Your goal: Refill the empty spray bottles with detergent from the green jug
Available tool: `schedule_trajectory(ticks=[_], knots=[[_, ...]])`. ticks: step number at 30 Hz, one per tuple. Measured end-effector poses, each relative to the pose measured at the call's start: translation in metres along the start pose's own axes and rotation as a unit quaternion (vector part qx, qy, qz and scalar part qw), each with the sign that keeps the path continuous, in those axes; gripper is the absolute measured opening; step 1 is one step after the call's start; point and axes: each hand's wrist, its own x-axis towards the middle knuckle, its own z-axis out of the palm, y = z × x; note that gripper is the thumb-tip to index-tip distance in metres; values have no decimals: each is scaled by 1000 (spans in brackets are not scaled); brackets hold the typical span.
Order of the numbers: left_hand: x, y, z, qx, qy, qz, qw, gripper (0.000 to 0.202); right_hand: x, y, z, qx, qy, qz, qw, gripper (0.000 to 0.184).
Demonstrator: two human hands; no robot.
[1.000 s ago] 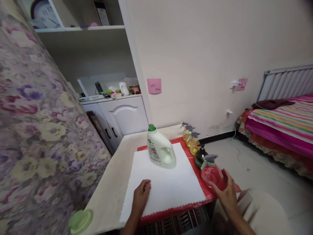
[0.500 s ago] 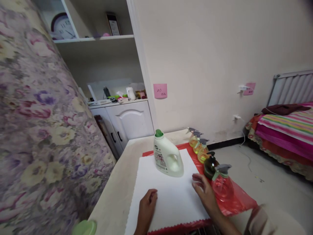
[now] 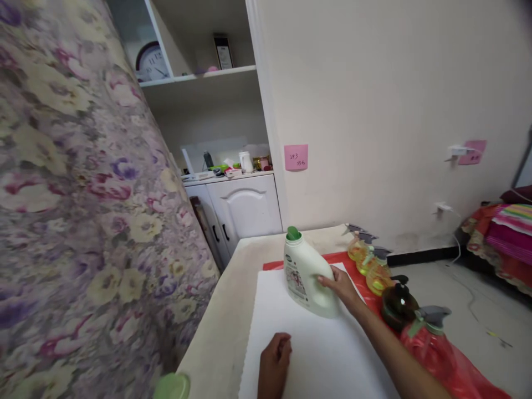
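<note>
A pale green laundry detergent bottle (image 3: 307,282) with a green pouring spout and a printed label stands on a white sheet (image 3: 320,354). My right hand (image 3: 338,284) is wrapped around its handle, the thumb lying across the near side. I cannot tell whether the base is slightly lifted. My left hand (image 3: 275,360) rests low over the sheet, in front of the bottle and apart from it. Its fingers are curled together, with nothing showing in them.
Yellow spray bottles (image 3: 379,276), a dark pump bottle (image 3: 399,305) and a red spray bottle (image 3: 430,346) line the right side on red plastic (image 3: 469,360). A light green lid-like object (image 3: 172,386) sits at the table's near left. A floral curtain (image 3: 103,221) hangs at left.
My right hand has moved forward and taken hold of the detergent bottle's handle. My left hand stays curled over the sheet. The view has turned a little left.
</note>
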Motion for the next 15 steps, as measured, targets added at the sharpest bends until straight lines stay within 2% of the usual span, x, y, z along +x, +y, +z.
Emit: schedule_trajectory(ticks=[3,8,12,15], knots=[[0,1,-1,9,-3,11,1000,32,3,-16,12,10,4,13,1000,46],[0,-2,-1,10,-7,23,1000,30,-8,-48,23,9,71,10,997,39],[0,-5,-1,3,-12,29,1000,30,-39,-65,26,15,88,3,996,33],[0,-4,-1,1,-13,31,999,31,-71,-65,36,22,89,2,996,30]])
